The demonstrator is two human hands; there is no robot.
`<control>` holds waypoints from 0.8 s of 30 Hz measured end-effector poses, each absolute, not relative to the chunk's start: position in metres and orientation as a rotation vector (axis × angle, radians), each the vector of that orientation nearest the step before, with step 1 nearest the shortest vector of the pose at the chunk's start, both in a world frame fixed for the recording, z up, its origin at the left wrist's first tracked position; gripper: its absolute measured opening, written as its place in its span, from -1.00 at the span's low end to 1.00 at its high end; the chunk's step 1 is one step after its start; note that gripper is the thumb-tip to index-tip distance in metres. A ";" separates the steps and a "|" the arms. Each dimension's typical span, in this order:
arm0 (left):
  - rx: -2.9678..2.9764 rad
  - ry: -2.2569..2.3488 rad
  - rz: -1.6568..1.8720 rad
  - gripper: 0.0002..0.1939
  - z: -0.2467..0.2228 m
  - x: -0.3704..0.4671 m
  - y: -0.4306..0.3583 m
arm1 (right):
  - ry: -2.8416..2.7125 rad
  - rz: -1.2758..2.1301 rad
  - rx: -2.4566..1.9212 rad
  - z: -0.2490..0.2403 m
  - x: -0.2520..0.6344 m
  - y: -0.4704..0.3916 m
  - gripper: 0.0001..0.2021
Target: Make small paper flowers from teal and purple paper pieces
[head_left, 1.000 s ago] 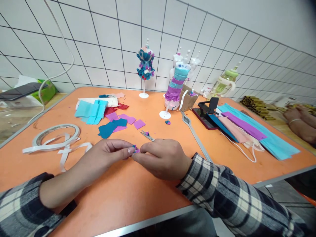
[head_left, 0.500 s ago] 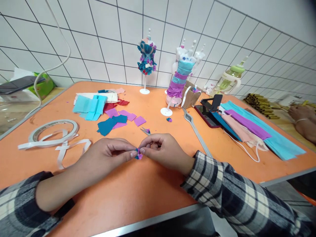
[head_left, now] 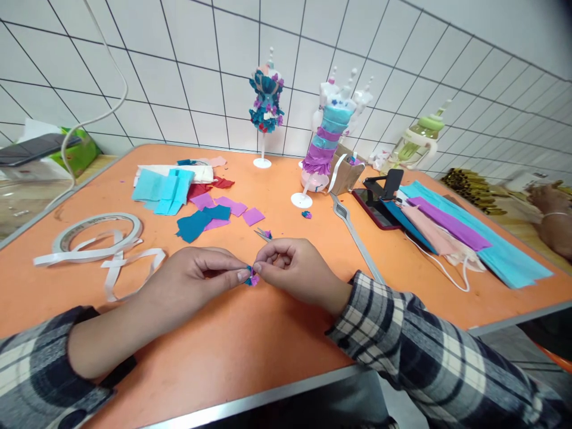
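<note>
Between my fingertips is a small crepe-paper flower (head_left: 254,280), teal and purple, held just above the orange table (head_left: 232,351). My left hand (head_left: 203,274) pinches its teal side between thumb and forefinger. From the other side, the thumb and forefinger of my right hand (head_left: 295,268) pinch at its purple part; the fingertips partly hide it. Just beyond my hands lie scissors (head_left: 261,235), mostly hidden, with another purple and teal piece by their tips. A similar small flower (head_left: 306,214) rests farther back. Cut purple squares (head_left: 254,216) and teal paper (head_left: 192,225) lie ahead of my left hand.
Double-sided tape (head_left: 60,243) with loose strips lies at left. Two decorated mini dress forms (head_left: 263,146) (head_left: 330,128) stand at the back. A phone (head_left: 378,211), long paper strips (head_left: 482,250) and a bottle (head_left: 420,140) are at right, near another person's hand (head_left: 552,208).
My right fingertips have shifted slightly at the flower, and its purple part looks a little turned. The view has tilted slightly. Both hands keep their pinch.
</note>
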State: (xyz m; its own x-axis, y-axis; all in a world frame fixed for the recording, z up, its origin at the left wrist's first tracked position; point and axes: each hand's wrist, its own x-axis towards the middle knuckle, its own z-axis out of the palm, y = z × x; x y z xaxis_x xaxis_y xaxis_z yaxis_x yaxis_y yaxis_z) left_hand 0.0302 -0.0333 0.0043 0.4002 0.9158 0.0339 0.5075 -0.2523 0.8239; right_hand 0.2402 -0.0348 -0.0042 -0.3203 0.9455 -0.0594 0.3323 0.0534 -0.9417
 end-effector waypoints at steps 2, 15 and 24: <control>1.903 1.237 0.705 -0.76 0.003 0.028 -0.033 | -1.697 1.284 -1.296 -0.005 0.240 -0.034 -0.89; 1.946 1.293 0.792 -0.75 0.001 0.028 -0.034 | -1.659 1.422 -1.291 0.000 0.236 -0.042 -0.90; 1.984 1.209 0.678 -0.75 0.003 0.032 -0.035 | -1.733 1.253 -1.233 -0.005 0.237 -0.040 -0.89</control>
